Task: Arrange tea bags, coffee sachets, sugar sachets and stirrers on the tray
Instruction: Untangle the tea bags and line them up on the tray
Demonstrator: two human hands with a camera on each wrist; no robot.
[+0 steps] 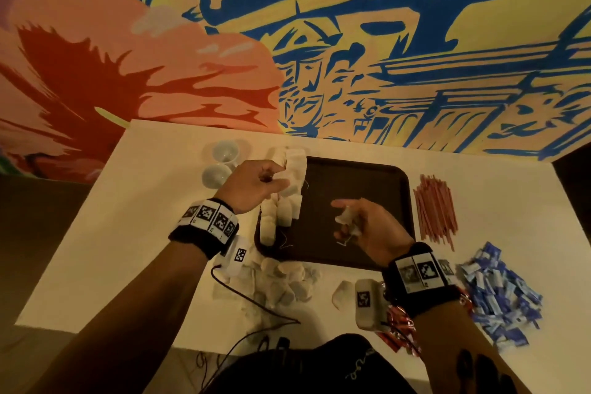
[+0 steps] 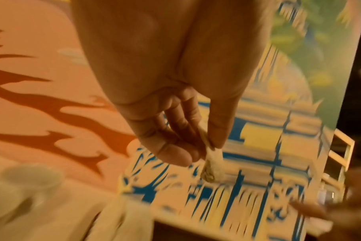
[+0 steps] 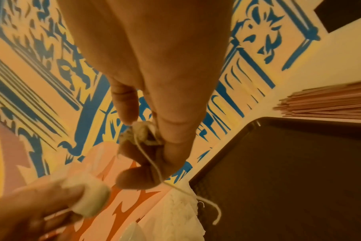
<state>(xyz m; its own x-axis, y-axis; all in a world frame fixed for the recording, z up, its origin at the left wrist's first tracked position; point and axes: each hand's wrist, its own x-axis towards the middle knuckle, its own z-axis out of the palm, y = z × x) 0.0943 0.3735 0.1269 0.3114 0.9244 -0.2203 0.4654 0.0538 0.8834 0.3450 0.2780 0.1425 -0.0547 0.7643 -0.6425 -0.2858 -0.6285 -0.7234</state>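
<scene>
Loose heap of white tea bags (image 1: 281,281) on white surface (image 1: 128,233), near edge. Right hand (image 1: 361,227) above dark rectangular plastic tray (image 1: 361,201), pinching small white tea bag with string (image 3: 142,135). Left hand (image 1: 256,185) farther, pinching another white tea bag (image 2: 213,164) beside row of tea bags (image 1: 287,195) along tray's left edge.

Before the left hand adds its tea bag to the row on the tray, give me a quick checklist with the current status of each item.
1. Left hand pinches a tea bag: ok.
2. Right hand holds another tea bag: ok.
3. Row of tea bags along tray's left edge: ok.
4. Tray middle free: ok.
5. Right bag's string dangling loose: not ok.
6. Row bags standing stable: cannot tell.
</scene>
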